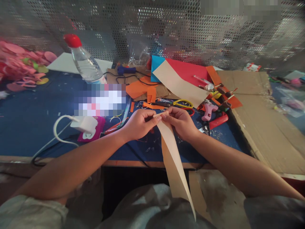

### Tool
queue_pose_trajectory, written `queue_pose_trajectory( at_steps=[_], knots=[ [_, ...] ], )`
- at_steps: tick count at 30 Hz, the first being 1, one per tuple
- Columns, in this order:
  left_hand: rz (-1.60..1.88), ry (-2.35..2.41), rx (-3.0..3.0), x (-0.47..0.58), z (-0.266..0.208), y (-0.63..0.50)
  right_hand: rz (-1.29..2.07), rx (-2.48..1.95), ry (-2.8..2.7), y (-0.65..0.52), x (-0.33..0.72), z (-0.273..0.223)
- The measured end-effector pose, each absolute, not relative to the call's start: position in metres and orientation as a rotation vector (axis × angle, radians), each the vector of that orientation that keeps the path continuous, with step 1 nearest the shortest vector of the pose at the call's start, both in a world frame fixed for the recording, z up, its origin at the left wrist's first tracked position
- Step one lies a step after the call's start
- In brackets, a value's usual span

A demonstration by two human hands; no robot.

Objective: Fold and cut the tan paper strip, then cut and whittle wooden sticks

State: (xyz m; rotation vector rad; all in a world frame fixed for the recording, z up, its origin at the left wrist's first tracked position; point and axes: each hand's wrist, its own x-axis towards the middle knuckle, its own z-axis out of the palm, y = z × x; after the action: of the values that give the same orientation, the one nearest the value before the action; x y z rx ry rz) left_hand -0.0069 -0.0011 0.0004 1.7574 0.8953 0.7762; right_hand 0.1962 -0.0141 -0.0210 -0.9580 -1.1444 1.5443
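A long cream paper strip (175, 152) hangs down from between my hands, past the table's front edge toward my lap. My left hand (143, 123) pinches its top end between thumb and fingers. Close beside it, my right hand (182, 122) grips the same end, the two thumbs nearly touching. The strip looks creased lengthwise, with one face lit and the other in shade. Just beyond my hands lie yellow-handled scissors (183, 103) and scraps of orange paper (140, 87).
A pink glue gun (209, 110) lies to the right, near a cardboard sheet (274, 124). At the left stand a plastic bottle (87, 63) and a power strip with a white charger (87, 125). Red paper (186, 71) and another cream sheet (181, 82) lie at the back, before a perforated metal panel.
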Motion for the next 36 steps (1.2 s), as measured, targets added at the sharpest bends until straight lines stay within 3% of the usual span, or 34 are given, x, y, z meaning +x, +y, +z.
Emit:
queue_pose_trajectory(
  at_steps=[36],
  knots=[
    [0.88, 0.846, 1.713, -0.0052, 0.0058, -0.005, 1.408, -0.998, -1.238, -0.0161, 0.1982, -0.0152]
  ],
)
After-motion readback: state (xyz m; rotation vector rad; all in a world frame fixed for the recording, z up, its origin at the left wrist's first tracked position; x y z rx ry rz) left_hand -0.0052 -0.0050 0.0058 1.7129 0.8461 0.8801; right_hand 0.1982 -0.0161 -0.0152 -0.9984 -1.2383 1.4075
